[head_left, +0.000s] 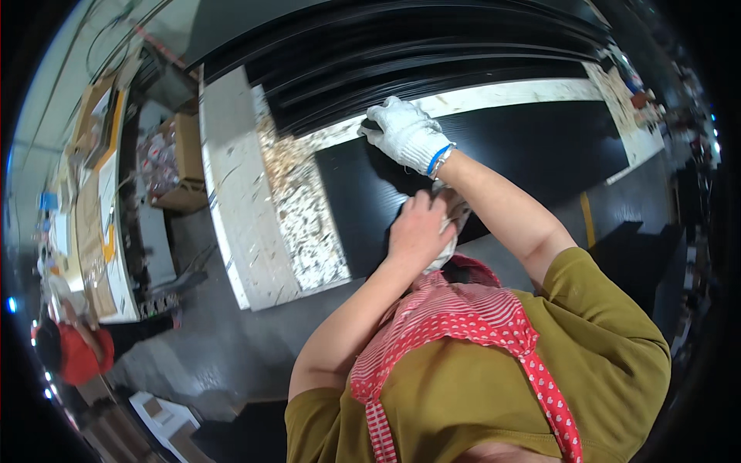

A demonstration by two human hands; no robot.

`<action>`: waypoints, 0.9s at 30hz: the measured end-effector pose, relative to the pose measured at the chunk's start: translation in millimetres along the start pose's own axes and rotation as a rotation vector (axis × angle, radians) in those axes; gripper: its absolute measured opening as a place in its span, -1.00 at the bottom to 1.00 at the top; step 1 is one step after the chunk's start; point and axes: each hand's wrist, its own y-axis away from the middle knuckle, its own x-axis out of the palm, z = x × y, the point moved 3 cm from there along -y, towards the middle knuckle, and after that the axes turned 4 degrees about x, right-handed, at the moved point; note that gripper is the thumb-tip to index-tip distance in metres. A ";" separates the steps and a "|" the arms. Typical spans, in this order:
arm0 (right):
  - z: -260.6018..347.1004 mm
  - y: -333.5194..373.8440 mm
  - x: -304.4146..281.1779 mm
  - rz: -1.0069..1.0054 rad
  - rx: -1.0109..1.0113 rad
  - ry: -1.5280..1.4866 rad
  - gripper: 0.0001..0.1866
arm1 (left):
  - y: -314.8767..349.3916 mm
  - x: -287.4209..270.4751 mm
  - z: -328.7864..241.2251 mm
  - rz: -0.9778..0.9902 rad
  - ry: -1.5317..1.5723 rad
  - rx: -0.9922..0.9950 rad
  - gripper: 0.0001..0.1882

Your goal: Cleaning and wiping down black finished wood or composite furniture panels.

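A flat black panel [494,162] with a faint wood-grain sheen is laid lengthwise along the desk [231,201], its near end beside a speckled board. A crumpled white glove [446,245], partly hidden, is gripped in the bare left hand [417,228] above the panel's near edge.
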 end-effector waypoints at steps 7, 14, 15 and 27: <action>-114.2 32.2 -40.7 -0.165 0.097 0.029 -0.67 | -2.9 -2.9 -10.0 -0.091 -0.022 0.044 -0.45; -235.1 56.1 -77.2 -0.260 0.139 0.079 -0.68 | -10.9 2.2 -20.7 -0.045 -0.116 -0.008 -0.43; -251.5 57.3 -84.7 -0.241 0.164 0.046 -0.68 | -9.0 1.0 -20.9 -0.045 -0.118 -0.023 -0.44; -575.2 105.2 -198.3 -0.236 0.441 0.162 -0.67 | -5.4 12.7 -38.4 -0.005 -0.272 -0.262 -0.45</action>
